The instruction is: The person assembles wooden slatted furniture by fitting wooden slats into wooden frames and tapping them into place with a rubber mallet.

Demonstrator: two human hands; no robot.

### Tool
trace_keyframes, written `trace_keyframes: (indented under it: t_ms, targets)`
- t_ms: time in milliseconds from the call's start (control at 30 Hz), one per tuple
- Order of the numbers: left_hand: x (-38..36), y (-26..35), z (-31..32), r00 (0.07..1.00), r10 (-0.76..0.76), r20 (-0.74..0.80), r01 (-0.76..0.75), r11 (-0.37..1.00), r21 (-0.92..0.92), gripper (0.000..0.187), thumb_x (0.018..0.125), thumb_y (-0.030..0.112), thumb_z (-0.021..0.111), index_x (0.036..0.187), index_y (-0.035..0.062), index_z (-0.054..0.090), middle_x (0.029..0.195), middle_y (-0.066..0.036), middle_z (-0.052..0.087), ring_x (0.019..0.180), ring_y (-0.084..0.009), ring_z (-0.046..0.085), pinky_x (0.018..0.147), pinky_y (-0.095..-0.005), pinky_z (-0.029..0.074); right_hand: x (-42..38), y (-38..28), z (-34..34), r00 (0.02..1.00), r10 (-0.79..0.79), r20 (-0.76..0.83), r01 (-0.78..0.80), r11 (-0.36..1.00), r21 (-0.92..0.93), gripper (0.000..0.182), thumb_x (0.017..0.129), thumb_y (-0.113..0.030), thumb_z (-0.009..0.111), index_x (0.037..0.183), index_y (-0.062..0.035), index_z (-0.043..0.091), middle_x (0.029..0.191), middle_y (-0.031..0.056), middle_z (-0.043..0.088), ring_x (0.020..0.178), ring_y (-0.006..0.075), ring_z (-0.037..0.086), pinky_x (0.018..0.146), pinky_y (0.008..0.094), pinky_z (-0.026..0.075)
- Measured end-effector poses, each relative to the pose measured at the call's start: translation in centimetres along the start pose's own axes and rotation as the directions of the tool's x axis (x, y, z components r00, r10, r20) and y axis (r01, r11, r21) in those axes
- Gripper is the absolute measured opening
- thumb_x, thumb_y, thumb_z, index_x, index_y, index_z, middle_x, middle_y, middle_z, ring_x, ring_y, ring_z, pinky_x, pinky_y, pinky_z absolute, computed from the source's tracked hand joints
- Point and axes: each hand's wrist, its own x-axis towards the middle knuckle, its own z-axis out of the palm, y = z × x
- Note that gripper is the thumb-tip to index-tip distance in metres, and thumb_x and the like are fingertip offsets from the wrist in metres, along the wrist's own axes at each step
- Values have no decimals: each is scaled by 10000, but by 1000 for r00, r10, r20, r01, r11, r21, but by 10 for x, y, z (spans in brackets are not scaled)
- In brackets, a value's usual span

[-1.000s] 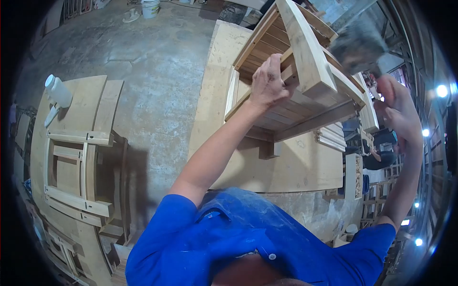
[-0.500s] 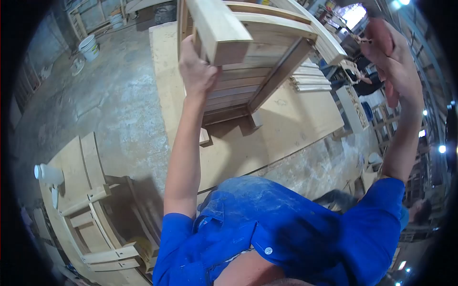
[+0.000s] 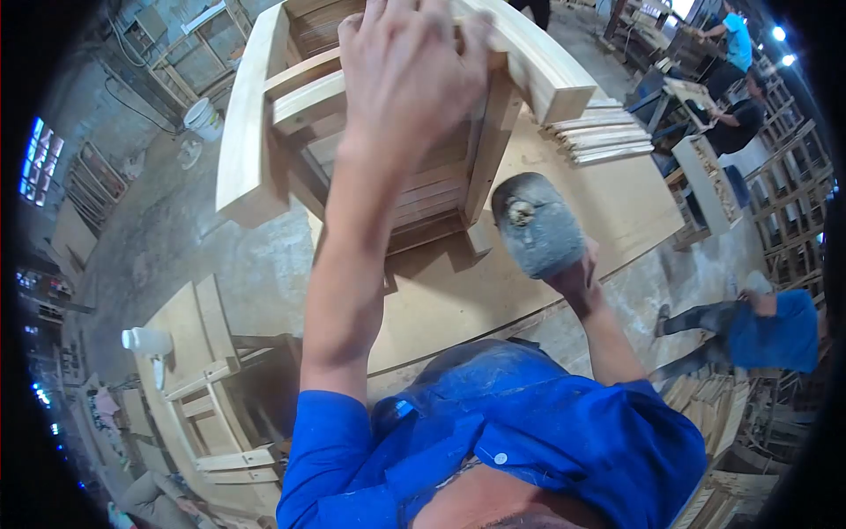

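A pale wooden furniture frame (image 3: 253, 132) with thick posts and slatted panels stands tilted before me. My left hand (image 3: 410, 75) is over its upper rail, palm down, with the thumb spread from the fingers; the fingertips run out at the top edge of the view and blur slightly. Closed around a mallet's handle, my right hand (image 3: 577, 275) is low in front of my chest. The mallet's dark, worn head (image 3: 539, 227) faces up toward me, to the right of the frame's lower corner, and hides most of the handle.
The frame rests on a plywood-topped table (image 3: 441, 304). Stacked wooden strips (image 3: 604, 132) lie at its far right. At lower left, another bench (image 3: 176, 309) bears a white bottle (image 3: 148, 341) and a smaller wooden frame (image 3: 207, 410). A person in blue (image 3: 771, 331) is to the right; others work farther back.
My left hand has left the post it gripped and moved to the middle of the upper rail. My right hand has dropped from high at the right, and the mallet head now shows.
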Motion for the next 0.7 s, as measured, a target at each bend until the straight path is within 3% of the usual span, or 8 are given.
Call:
trace_keyframes:
  t_ms: [67, 100, 167, 200, 267, 400, 600, 700]
  targets:
    - [17, 7, 17, 804, -348, 483, 220, 927, 303, 208, 916, 212, 595, 1029, 42, 631, 1110, -132, 648, 1019, -347, 620, 873, -487, 453, 18, 21, 19, 987, 120, 103, -107, 986, -124, 256, 841, -133, 682, 1020, -30, 531, 795, 153, 602, 675, 367, 619, 583, 440, 508]
    - [14, 6, 22, 790, -345, 506, 204, 928, 313, 208, 916, 212, 595, 1029, 42, 631, 1110, -132, 648, 1019, -347, 620, 873, -487, 453, 33, 29, 30, 977, 192, 88, -181, 976, -122, 250, 844, -122, 684, 1019, -37, 527, 792, 148, 603, 681, 364, 624, 581, 434, 509]
    - [7, -4, 22, 830, 23, 557, -297, 864, 407, 230, 960, 248, 478, 1018, 72, 614, 1067, -115, 649, 1001, -350, 628, 839, -485, 465, 44, 27, 36, 961, 274, 41, -274, 962, -8, 235, 864, -128, 697, 1000, -49, 522, 783, 148, 613, 677, 366, 631, 569, 410, 506]
    - [9, -5, 26, 825, 31, 565, -314, 856, 411, 230, 960, 248, 478, 1018, 72, 614, 1067, -115, 649, 1001, -350, 628, 839, -485, 465, 46, 27, 35, 959, 280, 30, -281, 960, 7, 235, 864, -128, 697, 1000, -49, 522, 783, 148, 613, 677, 366, 631, 569, 410, 506]
    - [8, -5, 33, 845, -311, 436, 185, 934, 306, 385, 946, 368, 483, 1012, 34, 665, 1064, -160, 676, 1059, -346, 616, 894, -478, 437, 40, 27, 29, 948, 315, 42, -317, 929, 189, 198, 897, -124, 677, 1005, -44, 532, 770, 158, 621, 660, 379, 626, 562, 396, 502]
    - [9, -5, 34, 838, -302, 454, 159, 932, 326, 422, 963, 387, 417, 1008, 52, 669, 1060, -159, 686, 1068, -358, 615, 921, -468, 435, 26, 38, -6, 847, 491, 203, -527, 733, 430, 167, 974, -144, 602, 1062, -9, 557, 725, 92, 583, 611, 178, 588, 577, 309, 474]
    - [7, -4, 36, 852, -343, 395, 222, 921, 320, 376, 951, 361, 441, 1000, 67, 669, 1012, -141, 683, 1017, -350, 616, 911, -452, 434, 195, 126, -152, 941, 169, -295, -77, 951, 300, 305, 1038, -311, 513, 955, -24, 572, 622, -4, 568, 431, 76, 492, 424, 257, 396]
    - [13, 7, 38, 837, -391, 383, 264, 901, 344, 367, 948, 356, 442, 986, 69, 669, 988, -135, 683, 1008, -344, 617, 911, -446, 430, 275, 121, -198, 976, 216, 28, -180, 727, 663, 134, 823, -48, 631, 770, -26, 510, 743, 102, 577, 753, 187, 581, 768, 329, 525]
